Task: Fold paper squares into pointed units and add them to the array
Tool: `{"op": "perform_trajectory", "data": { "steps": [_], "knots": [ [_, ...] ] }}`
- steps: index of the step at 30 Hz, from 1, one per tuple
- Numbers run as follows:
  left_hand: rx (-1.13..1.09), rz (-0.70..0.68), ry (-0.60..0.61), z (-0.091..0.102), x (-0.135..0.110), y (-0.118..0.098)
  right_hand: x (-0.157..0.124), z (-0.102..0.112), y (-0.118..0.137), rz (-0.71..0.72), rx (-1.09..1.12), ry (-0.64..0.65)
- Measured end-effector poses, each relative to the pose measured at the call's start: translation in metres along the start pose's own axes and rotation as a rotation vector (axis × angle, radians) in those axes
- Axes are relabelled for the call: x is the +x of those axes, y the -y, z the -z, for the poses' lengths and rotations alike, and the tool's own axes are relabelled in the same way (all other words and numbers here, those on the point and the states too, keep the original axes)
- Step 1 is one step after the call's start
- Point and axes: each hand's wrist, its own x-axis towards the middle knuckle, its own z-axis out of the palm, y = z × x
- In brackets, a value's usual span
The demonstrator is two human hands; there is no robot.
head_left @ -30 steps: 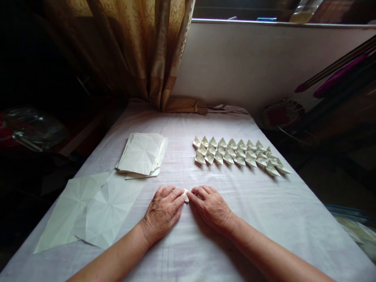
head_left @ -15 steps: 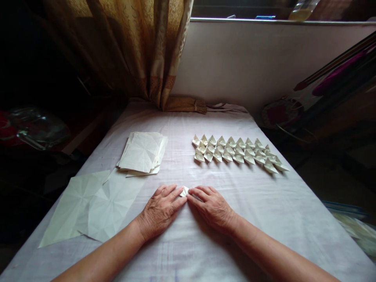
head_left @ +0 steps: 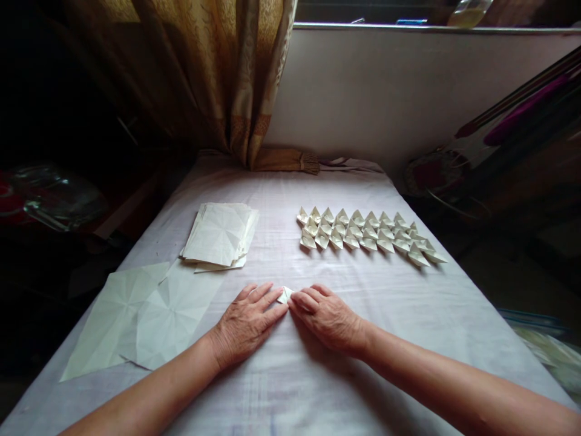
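Both hands are down on the white tablecloth (head_left: 408,315), palms to the cloth, fingertips meeting in the middle. My left hand (head_left: 247,324) lies nearly flat with its fingers stretched out and a little fanned. It closes on nothing, and only the tip of the forefinger touches the small folded paper piece (head_left: 285,294). My right hand (head_left: 329,318) is a touch more bent at the knuckles, its fingertips pressing the same piece from the other side. It isn't wrapped around the piece either.

The piece sits on the cloth right between the two forefingers, one pale corner poking up. A second ago it was more tucked under my left fingers; now that corner shows clear and the hands have crept slightly farther up the table. It's a small change, so I'd say the pressing on this fold is going on rather than finished.

Nothing else has stirred. The stack of creased sheets (head_left: 221,235) lies beyond my left hand, with the two loose creased sheets (head_left: 149,315) spread beside my left wrist. The rows of folded pieces (head_left: 367,237) are lined up beyond my right hand, well apart from it.
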Motion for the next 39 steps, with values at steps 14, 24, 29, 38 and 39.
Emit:
{"op": "perform_trajectory", "data": {
  "steps": [14,24,29,38,39],
  "knots": [
    [-0.248,0.59,-0.229,-0.011,0.036,-0.024,-0.015,-0.01,0.024,-0.385,0.191,-0.232],
    [-1.139,0.89,-0.359,-0.007,0.064,0.004,0.037,-0.016,0.001,-0.85,0.884,-0.446],
    [-1.222,0.883,-0.293,0.0,0.066,0.024,0.061,-0.027,-0.015,-0.837,1.061,-0.457],
    [-1.094,0.853,-0.21,-0.01,0.057,0.029,0.059,-0.028,-0.02,-0.796,1.093,-0.453],
    [-1.092,0.838,-0.198,-0.01,0.056,0.029,0.058,-0.027,-0.02,-0.792,1.085,-0.447]
  ]
}}
